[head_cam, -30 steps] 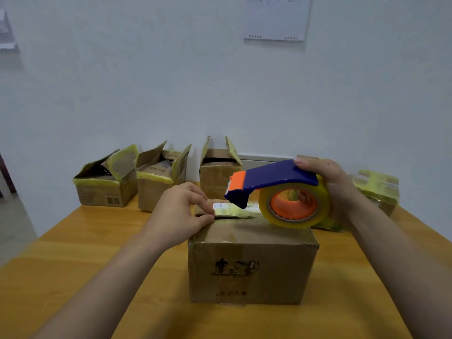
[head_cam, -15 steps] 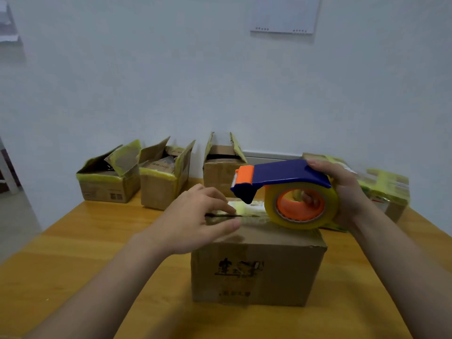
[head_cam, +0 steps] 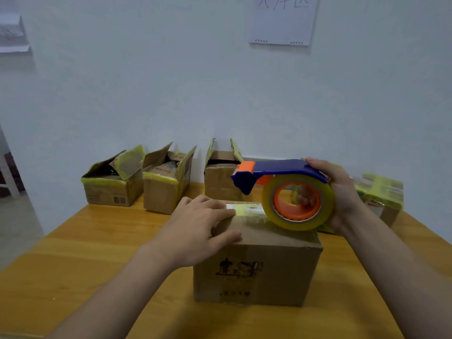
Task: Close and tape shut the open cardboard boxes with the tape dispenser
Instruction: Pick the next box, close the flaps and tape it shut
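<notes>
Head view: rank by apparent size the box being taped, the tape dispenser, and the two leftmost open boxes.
1. Box being taped: largest, but nearest the camera.
2. Tape dispenser: held close, which flatters it.
3. Left open box and the open box beside it: look alike, unranked; both sit farthest back.

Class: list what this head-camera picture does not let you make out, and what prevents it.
All head view:
- Where the tape starts on the box: under the left hand.
- Sheet writing: cut off by the top edge.
- Right box: blurred, partly behind the right hand holding the dispenser.
- Open boxes' contents: hidden by flaps.
</notes>
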Action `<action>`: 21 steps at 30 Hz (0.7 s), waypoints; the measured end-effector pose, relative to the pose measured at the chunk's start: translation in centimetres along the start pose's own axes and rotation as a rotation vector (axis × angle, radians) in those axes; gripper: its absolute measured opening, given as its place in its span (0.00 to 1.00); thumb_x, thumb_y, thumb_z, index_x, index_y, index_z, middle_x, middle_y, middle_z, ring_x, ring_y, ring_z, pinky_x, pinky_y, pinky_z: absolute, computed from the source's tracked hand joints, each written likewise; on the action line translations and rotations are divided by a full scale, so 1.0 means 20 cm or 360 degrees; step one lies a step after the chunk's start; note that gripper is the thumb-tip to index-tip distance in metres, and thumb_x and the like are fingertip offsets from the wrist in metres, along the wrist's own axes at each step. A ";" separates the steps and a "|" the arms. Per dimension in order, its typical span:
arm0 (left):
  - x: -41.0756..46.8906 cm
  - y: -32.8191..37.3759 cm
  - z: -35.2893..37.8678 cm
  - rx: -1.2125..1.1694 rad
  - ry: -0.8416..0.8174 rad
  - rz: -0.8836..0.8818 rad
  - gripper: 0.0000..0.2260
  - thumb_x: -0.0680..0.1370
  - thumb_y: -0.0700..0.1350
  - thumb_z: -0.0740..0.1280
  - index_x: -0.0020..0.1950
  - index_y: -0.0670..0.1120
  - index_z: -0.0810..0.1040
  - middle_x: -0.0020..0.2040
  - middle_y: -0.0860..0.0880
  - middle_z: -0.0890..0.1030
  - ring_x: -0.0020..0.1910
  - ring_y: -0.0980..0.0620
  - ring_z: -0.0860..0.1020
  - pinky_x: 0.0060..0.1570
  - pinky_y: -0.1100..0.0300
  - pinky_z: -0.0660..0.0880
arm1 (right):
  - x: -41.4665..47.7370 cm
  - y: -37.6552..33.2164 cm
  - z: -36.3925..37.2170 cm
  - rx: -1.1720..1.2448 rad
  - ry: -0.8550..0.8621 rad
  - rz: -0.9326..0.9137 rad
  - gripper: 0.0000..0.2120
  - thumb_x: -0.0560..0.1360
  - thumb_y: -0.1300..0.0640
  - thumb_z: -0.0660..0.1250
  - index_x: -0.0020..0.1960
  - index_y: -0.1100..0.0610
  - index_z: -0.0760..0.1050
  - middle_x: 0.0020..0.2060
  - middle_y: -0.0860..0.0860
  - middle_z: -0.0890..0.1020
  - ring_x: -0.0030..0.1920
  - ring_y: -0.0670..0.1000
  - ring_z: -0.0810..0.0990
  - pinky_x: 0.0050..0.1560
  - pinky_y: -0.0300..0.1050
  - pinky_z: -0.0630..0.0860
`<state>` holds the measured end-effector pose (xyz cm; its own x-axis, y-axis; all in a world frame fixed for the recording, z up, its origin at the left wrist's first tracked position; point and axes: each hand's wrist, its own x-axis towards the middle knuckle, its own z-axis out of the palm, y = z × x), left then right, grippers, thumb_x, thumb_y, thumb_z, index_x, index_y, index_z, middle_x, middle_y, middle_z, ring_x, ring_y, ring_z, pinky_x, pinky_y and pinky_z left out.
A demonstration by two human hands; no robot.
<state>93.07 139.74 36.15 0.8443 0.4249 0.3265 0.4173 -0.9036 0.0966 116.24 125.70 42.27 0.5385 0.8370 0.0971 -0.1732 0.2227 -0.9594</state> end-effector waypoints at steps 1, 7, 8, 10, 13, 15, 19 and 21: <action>0.00 0.00 0.00 0.0007 -0.0016 0.0021 0.32 0.78 0.73 0.50 0.77 0.60 0.70 0.74 0.61 0.72 0.70 0.60 0.64 0.68 0.56 0.64 | 0.00 0.00 0.00 -0.0004 0.0008 0.0017 0.10 0.69 0.46 0.72 0.38 0.53 0.83 0.32 0.51 0.79 0.30 0.49 0.74 0.30 0.40 0.72; 0.04 0.00 -0.02 -0.0475 0.0057 -0.0066 0.17 0.80 0.59 0.69 0.66 0.55 0.83 0.63 0.61 0.80 0.61 0.63 0.74 0.60 0.59 0.78 | -0.02 -0.01 0.00 -0.0101 -0.0010 0.0028 0.10 0.75 0.48 0.69 0.44 0.55 0.80 0.32 0.51 0.80 0.29 0.49 0.76 0.29 0.40 0.73; 0.06 -0.01 -0.03 -0.0642 0.0107 -0.0135 0.12 0.80 0.55 0.71 0.61 0.54 0.86 0.60 0.61 0.82 0.58 0.62 0.77 0.58 0.57 0.79 | -0.03 -0.02 0.01 -0.0121 -0.0043 0.0004 0.10 0.75 0.49 0.68 0.44 0.56 0.79 0.31 0.51 0.80 0.29 0.48 0.77 0.28 0.40 0.73; 0.09 -0.03 -0.04 -0.0835 0.0140 -0.0236 0.06 0.80 0.48 0.72 0.53 0.53 0.88 0.53 0.60 0.85 0.52 0.61 0.81 0.55 0.56 0.81 | -0.03 -0.03 0.01 -0.0193 -0.0097 -0.0063 0.10 0.73 0.49 0.68 0.45 0.56 0.80 0.33 0.51 0.82 0.30 0.48 0.79 0.28 0.39 0.74; 0.12 -0.04 -0.04 -0.0701 0.0065 -0.0130 0.06 0.79 0.45 0.74 0.51 0.56 0.89 0.52 0.61 0.83 0.52 0.60 0.80 0.52 0.60 0.80 | -0.01 -0.03 -0.01 -0.0303 -0.0174 -0.0144 0.10 0.72 0.49 0.71 0.46 0.55 0.82 0.37 0.52 0.84 0.34 0.48 0.82 0.31 0.41 0.76; 0.13 -0.05 -0.03 -0.0753 0.0054 -0.0141 0.07 0.79 0.44 0.74 0.51 0.56 0.89 0.50 0.59 0.85 0.49 0.59 0.81 0.48 0.64 0.80 | 0.00 -0.03 -0.02 -0.0335 -0.0183 -0.0151 0.13 0.68 0.47 0.72 0.46 0.55 0.82 0.38 0.53 0.84 0.35 0.49 0.82 0.31 0.41 0.77; 0.17 -0.05 -0.07 -0.1463 0.0039 -0.0472 0.09 0.84 0.43 0.66 0.53 0.47 0.87 0.45 0.51 0.88 0.42 0.57 0.82 0.43 0.65 0.78 | 0.04 -0.02 -0.04 -0.0414 -0.0256 -0.0187 0.15 0.59 0.41 0.74 0.37 0.51 0.85 0.35 0.52 0.84 0.33 0.49 0.82 0.33 0.42 0.76; 0.19 -0.05 -0.10 -0.1792 -0.0005 -0.0628 0.16 0.87 0.48 0.59 0.56 0.42 0.85 0.46 0.45 0.88 0.43 0.50 0.84 0.48 0.57 0.78 | 0.06 -0.01 -0.04 -0.0430 -0.0308 -0.0200 0.13 0.59 0.42 0.73 0.34 0.51 0.85 0.32 0.51 0.83 0.31 0.49 0.81 0.34 0.42 0.75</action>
<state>95.28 142.16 39.14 0.7256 0.6826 0.0868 0.1202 -0.2499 0.9608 117.55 126.20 42.44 0.3710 0.8965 0.2421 0.1225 0.2112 -0.9697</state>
